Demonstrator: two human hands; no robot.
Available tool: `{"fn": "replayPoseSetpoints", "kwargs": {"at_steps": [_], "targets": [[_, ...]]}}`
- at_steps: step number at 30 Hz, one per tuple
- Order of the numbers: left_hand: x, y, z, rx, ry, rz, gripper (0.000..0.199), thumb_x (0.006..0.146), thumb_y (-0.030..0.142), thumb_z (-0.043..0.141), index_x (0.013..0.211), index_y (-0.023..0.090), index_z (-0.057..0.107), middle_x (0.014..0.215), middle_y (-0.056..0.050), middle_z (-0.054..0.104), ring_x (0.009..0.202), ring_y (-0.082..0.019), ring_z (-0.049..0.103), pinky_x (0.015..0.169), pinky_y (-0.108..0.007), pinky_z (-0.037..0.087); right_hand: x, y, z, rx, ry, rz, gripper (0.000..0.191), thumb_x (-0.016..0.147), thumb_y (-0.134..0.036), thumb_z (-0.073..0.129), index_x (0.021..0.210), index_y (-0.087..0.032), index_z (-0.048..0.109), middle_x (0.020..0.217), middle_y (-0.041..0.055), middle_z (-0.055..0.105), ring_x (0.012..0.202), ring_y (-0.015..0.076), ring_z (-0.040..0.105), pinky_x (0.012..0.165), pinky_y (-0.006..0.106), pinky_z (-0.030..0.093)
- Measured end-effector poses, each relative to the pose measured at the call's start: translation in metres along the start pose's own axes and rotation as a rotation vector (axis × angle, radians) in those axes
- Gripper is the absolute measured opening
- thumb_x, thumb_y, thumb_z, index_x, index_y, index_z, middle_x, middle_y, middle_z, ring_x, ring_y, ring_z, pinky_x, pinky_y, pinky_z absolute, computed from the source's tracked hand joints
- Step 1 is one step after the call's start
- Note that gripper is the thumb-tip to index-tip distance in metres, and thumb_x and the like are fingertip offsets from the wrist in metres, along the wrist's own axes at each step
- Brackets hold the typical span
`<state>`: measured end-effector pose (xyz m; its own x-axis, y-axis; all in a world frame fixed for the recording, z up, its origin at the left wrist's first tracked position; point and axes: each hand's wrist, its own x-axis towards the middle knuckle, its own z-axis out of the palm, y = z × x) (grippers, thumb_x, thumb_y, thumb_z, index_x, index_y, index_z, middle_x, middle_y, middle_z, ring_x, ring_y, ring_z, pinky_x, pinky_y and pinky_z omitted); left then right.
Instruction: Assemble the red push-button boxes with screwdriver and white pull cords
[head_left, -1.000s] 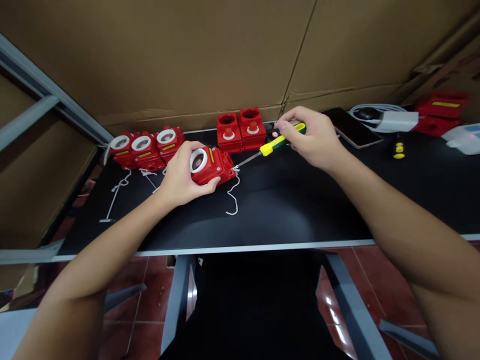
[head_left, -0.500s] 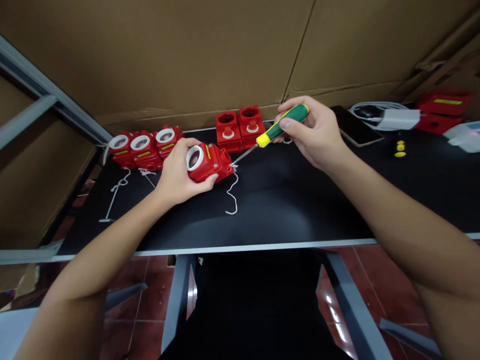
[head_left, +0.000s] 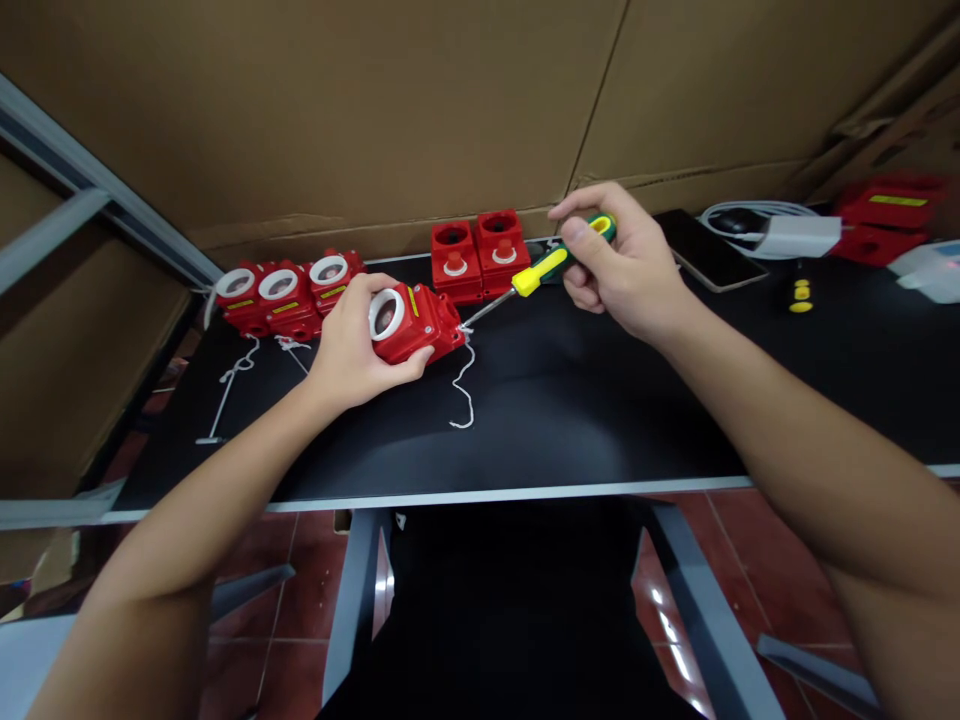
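Note:
Wrapped around a red housing with a white ring (head_left: 409, 318), my left hand (head_left: 352, 345) holds it tilted above the black tabletop. A white cord (head_left: 463, 385) hangs from the housing's right end. My right hand (head_left: 611, 255) grips a green and yellow screwdriver (head_left: 551, 268) by its handle, with the index finger lifted off. The screwdriver's shaft slants down to the left, its tip at the housing's right end beside the cord knot. Whether the tip sits in a screw is too small to tell.
Several similar red housings (head_left: 285, 296) with white rings stand at the left, cords and thin metal rods by them. Two open red boxes with buttons (head_left: 478, 258) stand behind. To the right lie a phone (head_left: 709, 252), a white cable (head_left: 757, 222), a yellow-black tool (head_left: 801, 292) and red parts (head_left: 885, 215).
The screwdriver handle has turned about its axis, showing more yellow. My right fingers have shifted on it, the index finger lifting away. My left hand and the housing stay nearly still.

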<state>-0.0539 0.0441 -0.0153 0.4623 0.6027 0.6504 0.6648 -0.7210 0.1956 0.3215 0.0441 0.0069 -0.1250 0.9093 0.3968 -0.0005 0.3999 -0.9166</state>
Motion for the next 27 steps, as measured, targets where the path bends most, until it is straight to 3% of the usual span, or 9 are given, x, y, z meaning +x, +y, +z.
{"fn": "replayPoseSetpoints", "kwargs": {"at_steps": [4, 8, 11, 13, 16, 20, 27], "targets": [[0.000, -0.001, 0.000, 0.012, -0.001, -0.020, 0.082, 0.087, 0.069, 0.094, 0.148, 0.024, 0.063, 0.136, -0.012, 0.082, 0.116, -0.037, 0.085, 0.104, -0.052, 0.073, 0.001, 0.000, 0.000, -0.011, -0.003, -0.089, 0.053, 0.101, -0.069, 0.099, 0.126, -0.031, 0.071, 0.074, -0.0074, 0.062, 0.053, 0.0125, 0.056, 0.049, 0.031, 0.048], [0.000, -0.001, 0.000, 0.023, -0.011, -0.053, 0.085, 0.084, 0.069, 0.097, 0.148, 0.025, 0.062, 0.137, -0.012, 0.081, 0.118, -0.038, 0.084, 0.106, -0.053, 0.073, 0.006, 0.002, -0.004, 0.113, -0.027, -0.061, 0.049, 0.086, -0.044, 0.102, 0.122, -0.031, 0.071, 0.095, -0.0030, 0.078, 0.066, 0.0168, 0.075, 0.058, 0.034, 0.061], [0.000, 0.001, -0.001, 0.023, -0.023, -0.067, 0.086, 0.083, 0.069, 0.098, 0.148, 0.025, 0.062, 0.139, -0.013, 0.081, 0.120, -0.039, 0.084, 0.108, -0.055, 0.073, 0.007, 0.004, -0.007, 0.127, -0.045, -0.005, 0.052, 0.084, -0.050, 0.102, 0.120, -0.029, 0.071, 0.105, 0.0018, 0.084, 0.075, 0.0210, 0.081, 0.059, 0.035, 0.064], [0.000, 0.002, -0.001, 0.010, -0.029, -0.066, 0.085, 0.083, 0.068, 0.097, 0.148, 0.025, 0.063, 0.138, -0.013, 0.081, 0.120, -0.040, 0.084, 0.108, -0.055, 0.073, 0.007, 0.006, -0.008, 0.088, -0.032, 0.004, 0.058, 0.090, -0.069, 0.101, 0.118, -0.029, 0.070, 0.095, 0.0023, 0.081, 0.069, 0.0206, 0.078, 0.052, 0.033, 0.057], [0.001, 0.003, -0.002, -0.003, -0.035, -0.075, 0.084, 0.083, 0.068, 0.096, 0.147, 0.025, 0.062, 0.138, -0.013, 0.081, 0.119, -0.040, 0.084, 0.108, -0.056, 0.073, 0.007, 0.008, -0.009, 0.001, -0.016, -0.009, 0.067, 0.095, -0.090, 0.093, 0.109, -0.030, 0.069, 0.074, -0.0035, 0.062, 0.055, 0.0140, 0.057, 0.043, 0.028, 0.041], [0.002, 0.002, -0.002, -0.011, -0.046, -0.090, 0.085, 0.083, 0.069, 0.097, 0.147, 0.025, 0.062, 0.138, -0.013, 0.080, 0.121, -0.040, 0.083, 0.110, -0.056, 0.072, 0.006, 0.007, -0.008, -0.052, 0.004, -0.042, 0.064, 0.096, -0.088, 0.094, 0.101, -0.031, 0.067, 0.071, -0.0056, 0.045, 0.057, 0.0126, 0.044, 0.043, 0.027, 0.034], [0.001, 0.000, -0.003, -0.026, -0.043, -0.090, 0.081, 0.086, 0.068, 0.094, 0.147, 0.026, 0.061, 0.137, -0.010, 0.079, 0.119, -0.037, 0.082, 0.109, -0.052, 0.071, 0.010, 0.004, -0.008, 0.019, 0.076, -0.091, 0.069, 0.086, -0.088, 0.102, 0.097, -0.031, 0.065, 0.075, -0.0040, 0.052, 0.055, 0.0115, 0.039, 0.043, 0.032, 0.030]]}}
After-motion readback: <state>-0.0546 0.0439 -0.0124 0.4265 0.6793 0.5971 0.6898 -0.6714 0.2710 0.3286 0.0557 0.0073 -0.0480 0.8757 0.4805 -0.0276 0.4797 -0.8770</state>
